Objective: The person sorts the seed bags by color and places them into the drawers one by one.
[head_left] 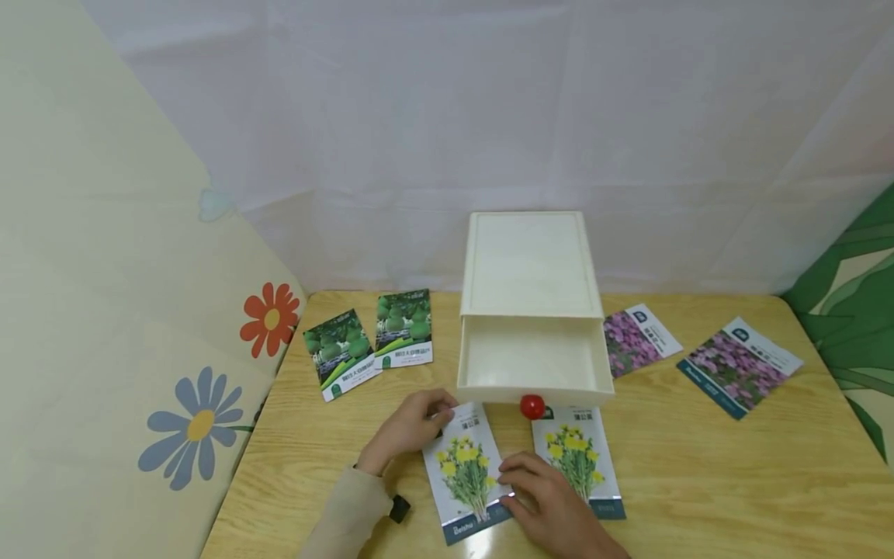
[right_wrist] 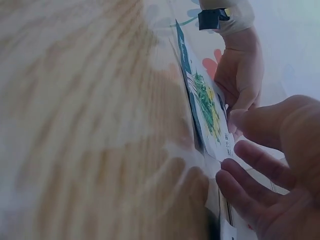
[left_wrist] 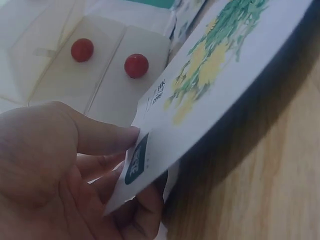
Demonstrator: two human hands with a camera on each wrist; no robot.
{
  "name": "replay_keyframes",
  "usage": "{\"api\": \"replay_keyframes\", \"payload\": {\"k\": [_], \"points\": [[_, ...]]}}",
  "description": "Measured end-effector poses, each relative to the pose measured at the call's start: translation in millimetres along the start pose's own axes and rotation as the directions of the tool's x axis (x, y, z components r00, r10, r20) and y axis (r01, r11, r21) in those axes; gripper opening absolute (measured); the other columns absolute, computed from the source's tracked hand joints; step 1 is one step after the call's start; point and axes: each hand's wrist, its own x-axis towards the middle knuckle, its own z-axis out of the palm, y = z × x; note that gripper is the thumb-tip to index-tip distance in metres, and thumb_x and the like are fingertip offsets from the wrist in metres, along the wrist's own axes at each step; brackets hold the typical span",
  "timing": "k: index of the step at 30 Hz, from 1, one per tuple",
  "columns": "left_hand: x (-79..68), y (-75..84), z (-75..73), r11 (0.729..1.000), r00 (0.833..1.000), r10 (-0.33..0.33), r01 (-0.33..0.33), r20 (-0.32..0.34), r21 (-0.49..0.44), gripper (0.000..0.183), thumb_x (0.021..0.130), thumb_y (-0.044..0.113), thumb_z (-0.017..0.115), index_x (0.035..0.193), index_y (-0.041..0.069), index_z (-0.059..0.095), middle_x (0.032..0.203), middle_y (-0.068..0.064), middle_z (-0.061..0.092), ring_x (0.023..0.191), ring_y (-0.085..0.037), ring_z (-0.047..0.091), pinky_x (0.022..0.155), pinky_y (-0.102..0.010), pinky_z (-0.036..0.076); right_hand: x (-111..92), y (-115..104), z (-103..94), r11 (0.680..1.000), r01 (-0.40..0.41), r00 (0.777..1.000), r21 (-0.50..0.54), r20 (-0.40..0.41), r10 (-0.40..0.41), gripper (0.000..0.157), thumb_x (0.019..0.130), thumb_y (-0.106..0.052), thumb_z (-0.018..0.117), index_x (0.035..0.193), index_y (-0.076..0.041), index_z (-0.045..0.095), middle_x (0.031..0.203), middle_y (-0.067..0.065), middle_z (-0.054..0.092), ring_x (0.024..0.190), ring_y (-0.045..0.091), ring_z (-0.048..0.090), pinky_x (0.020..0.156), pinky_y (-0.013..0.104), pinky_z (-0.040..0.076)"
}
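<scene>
A seed packet with yellow flowers slants on the table before me. My left hand pinches its top left corner between thumb and fingers; in the left wrist view this end of the packet is raised off the wood. Beside its right edge is my right hand, fingers loosely bent and spread apart, fingertips at the edge. A second yellow-flower packet lies partly hidden behind that hand. Just beyond them, a white drawer stands pulled out, its red round knob facing me.
Two green-fruit packets lie on the left of the wooden table. Two purple-flower packets lie on the right, one partly behind the white drawer box. A white cloth hangs behind.
</scene>
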Motion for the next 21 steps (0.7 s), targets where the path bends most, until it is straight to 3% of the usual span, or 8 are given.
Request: {"api": "replay_keyframes", "payload": {"k": [3,6,11,13,16,19,21], "points": [[-2.5,0.8,-1.4,0.999,1.0,-0.012,0.012,0.008,-0.029,0.016,0.103,0.021,0.055,0.112,0.019,0.068,0.101,0.002,0.067,0.089,-0.015,0.062,0.081,-0.033,0.053,0,-3,-1.9,0.993,-0.118,0.992,-0.03,0.029,0.119,0.033,0.091,-0.032,0.074,0.122,-0.028,0.067,0.128,-0.017,0.058,0.117,0.004,0.059,0.101,0.035,0.055],[-5.8,2.6,-1.5,0.998,1.0,-0.021,0.021,0.007,-0.057,0.016,0.103,0.022,0.055,0.113,0.019,0.068,0.101,0.001,0.068,0.09,-0.015,0.062,0.081,-0.033,0.053,0,-4,-3.8,0.982,-0.188,0.981,-0.027,0.044,0.19,0.041,0.093,-0.038,0.071,0.131,-0.03,0.061,0.131,-0.02,0.056,0.119,0.005,0.058,0.102,0.038,0.054],[-11.0,5.3,-0.1,0.996,1.0,-0.012,0.012,-0.002,-0.085,0.017,0.104,0.022,0.055,0.113,0.018,0.068,0.103,0.0,0.068,0.09,-0.016,0.063,0.081,-0.032,0.053,3,-4,-6.5,0.951,-0.265,0.963,0.159,0.087,0.254,0.048,0.094,-0.037,0.07,0.138,-0.028,0.053,0.127,-0.014,0.06,0.111,0.006,0.062,0.093,0.027,0.057],[-13.0,5.8,0.8,0.995,1.0,-0.012,0.011,-0.006,-0.103,0.017,0.104,0.021,0.054,0.113,0.017,0.068,0.104,-0.001,0.068,0.091,-0.016,0.064,0.08,-0.032,0.054,4,-3,-6.9,0.92,-0.293,0.956,0.261,0.108,0.274,0.051,0.093,-0.036,0.071,0.14,-0.025,0.052,0.126,-0.009,0.061,0.106,0.008,0.064,0.089,0.024,0.058],[-15.7,6.3,2.5,0.99,1.0,-0.017,0.015,-0.01,-0.138,0.017,0.104,0.021,0.054,0.114,0.017,0.067,0.104,-0.003,0.068,0.091,-0.017,0.064,0.078,-0.03,0.054,4,-2,-7.4,0.845,-0.347,0.938,0.408,0.132,0.321,0.057,0.091,-0.032,0.074,0.141,-0.018,0.05,0.126,0.002,0.062,0.098,0.011,0.068,0.082,0.024,0.06],[-18.2,7.1,4.3,0.984,1.0,-0.02,0.015,-0.024,-0.18,0.018,0.104,0.021,0.054,0.115,0.015,0.067,0.105,-0.004,0.069,0.09,-0.018,0.066,0.077,-0.029,0.056,2,-2,-8.5,0.76,-0.4,0.912,0.512,0.146,0.382,0.059,0.089,-0.028,0.077,0.14,-0.013,0.051,0.125,0.013,0.062,0.091,0.014,0.071,0.078,0.026,0.062],[-20.0,8.0,5.5,0.98,0.999,-0.018,0.01,-0.041,-0.2,0.019,0.104,0.02,0.054,0.115,0.013,0.067,0.104,-0.006,0.069,0.089,-0.018,0.067,0.077,-0.028,0.057,0,-2,-9.5,0.72,-0.424,0.899,0.549,0.157,0.409,0.057,0.089,-0.026,0.077,0.137,-0.009,0.053,0.122,0.017,0.063,0.09,0.015,0.073,0.076,0.027,0.062]]}}
